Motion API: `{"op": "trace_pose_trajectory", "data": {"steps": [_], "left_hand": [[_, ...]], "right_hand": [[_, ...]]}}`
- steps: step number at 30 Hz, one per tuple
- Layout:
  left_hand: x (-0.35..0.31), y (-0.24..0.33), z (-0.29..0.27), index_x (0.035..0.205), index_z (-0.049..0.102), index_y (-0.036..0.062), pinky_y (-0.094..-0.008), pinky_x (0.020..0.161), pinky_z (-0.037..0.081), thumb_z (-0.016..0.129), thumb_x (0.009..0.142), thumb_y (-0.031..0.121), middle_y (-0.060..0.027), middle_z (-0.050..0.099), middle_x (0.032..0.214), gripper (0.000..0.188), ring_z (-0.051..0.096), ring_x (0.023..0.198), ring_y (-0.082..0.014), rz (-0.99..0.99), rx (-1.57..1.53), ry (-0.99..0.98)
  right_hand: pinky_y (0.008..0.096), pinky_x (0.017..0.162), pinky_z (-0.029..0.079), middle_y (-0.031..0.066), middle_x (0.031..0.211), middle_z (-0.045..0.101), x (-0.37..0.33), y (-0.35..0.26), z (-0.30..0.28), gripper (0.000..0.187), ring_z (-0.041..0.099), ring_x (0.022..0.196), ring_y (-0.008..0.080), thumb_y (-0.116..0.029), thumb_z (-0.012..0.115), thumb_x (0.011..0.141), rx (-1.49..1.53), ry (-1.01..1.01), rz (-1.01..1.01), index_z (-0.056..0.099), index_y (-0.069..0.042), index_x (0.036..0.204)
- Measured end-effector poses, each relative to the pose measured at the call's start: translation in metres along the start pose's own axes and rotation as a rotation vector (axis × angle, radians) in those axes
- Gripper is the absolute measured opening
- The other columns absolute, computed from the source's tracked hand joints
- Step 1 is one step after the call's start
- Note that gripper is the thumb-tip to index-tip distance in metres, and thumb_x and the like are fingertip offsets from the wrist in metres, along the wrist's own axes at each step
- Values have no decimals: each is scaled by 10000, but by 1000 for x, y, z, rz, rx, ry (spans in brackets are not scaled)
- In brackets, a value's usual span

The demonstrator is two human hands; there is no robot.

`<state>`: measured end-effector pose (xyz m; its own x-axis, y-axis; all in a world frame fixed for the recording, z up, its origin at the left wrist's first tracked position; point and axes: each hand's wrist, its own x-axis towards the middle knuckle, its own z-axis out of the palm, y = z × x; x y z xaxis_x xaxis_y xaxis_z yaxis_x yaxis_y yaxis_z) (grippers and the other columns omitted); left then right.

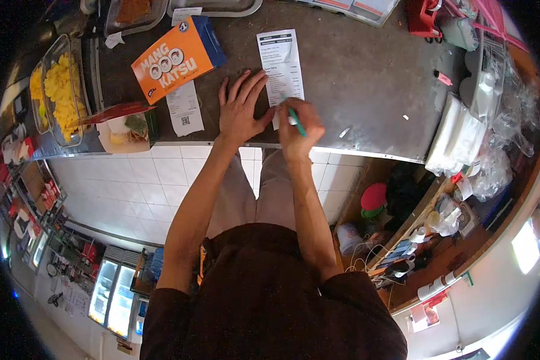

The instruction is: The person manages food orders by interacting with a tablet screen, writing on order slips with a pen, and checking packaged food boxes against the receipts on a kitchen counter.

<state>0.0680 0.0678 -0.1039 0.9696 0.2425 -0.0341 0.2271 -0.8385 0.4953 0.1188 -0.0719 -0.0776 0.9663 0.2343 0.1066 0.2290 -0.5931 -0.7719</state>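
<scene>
A long white paper receipt [280, 60] lies on the grey metal counter [366, 84]. My left hand [241, 108] rests flat on the counter, fingers spread, touching the receipt's left edge. My right hand [299, 127] is closed around a green pen [295, 117], its tip on the lower part of the receipt. Both forearms come up from my dark-shirted body below.
An orange and blue box [177, 57] and a second receipt [185, 109] lie left of my hands. An open food box [129, 127] and a glass dish of yellow food [60, 90] stand further left. A stack of white paper [459, 135] and plastic bags [510, 120] sit right.
</scene>
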Motion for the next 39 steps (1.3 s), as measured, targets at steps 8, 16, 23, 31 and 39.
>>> {"op": "trace_pose_trajectory", "data": {"steps": [8, 16, 23, 31, 39], "left_hand": [[-2, 2, 1, 1401, 497, 157, -556, 1160, 193, 732, 760, 411, 45, 440, 1478, 728, 360, 1393, -208, 8, 6, 28], [-3, -1, 4, 1400, 495, 174, -565, 1156, 177, 736, 762, 426, 9, 451, 1468, 727, 362, 1392, -251, 24, -25, 40], [-19, -9, -8, 1414, 473, 100, -569, 1143, 224, 675, 842, 423, -78, 420, 1490, 687, 369, 1383, -282, 99, -120, 139], [-174, -123, -153, 1234, 569, 3, -436, 994, 388, 679, 848, 78, -147, 615, 1197, 409, 536, 1126, -331, -465, 105, 858], [-201, -308, -190, 996, 681, -25, -405, 635, 494, 668, 877, 137, -166, 631, 717, 201, 612, 641, -312, -572, 73, 331]], "right_hand": [[375, 654, 531, 150, 842, 688, 20, -3, 9, 119, 676, 741, 317, -22, 711, 748, 134, 49, 127, 682, -26, 863], [364, 638, 534, 139, 801, 696, 33, 4, 8, 129, 677, 685, 278, -18, 700, 760, 174, -21, 1, 684, -12, 888], [282, 586, 553, 108, 759, 682, 56, 58, -50, 232, 665, 629, 175, -180, 758, 862, 450, -338, 659, 696, 41, 891], [284, 531, 505, 97, 747, 717, -51, -90, 72, 305, 662, 578, 137, -265, 735, 860, 301, -626, 107, 735, 7, 996], [460, 623, 530, 286, 716, 637, -90, -168, 213, 224, 654, 721, 454, -164, 662, 751, 49, -568, -146, 646, 53, 698]]}}
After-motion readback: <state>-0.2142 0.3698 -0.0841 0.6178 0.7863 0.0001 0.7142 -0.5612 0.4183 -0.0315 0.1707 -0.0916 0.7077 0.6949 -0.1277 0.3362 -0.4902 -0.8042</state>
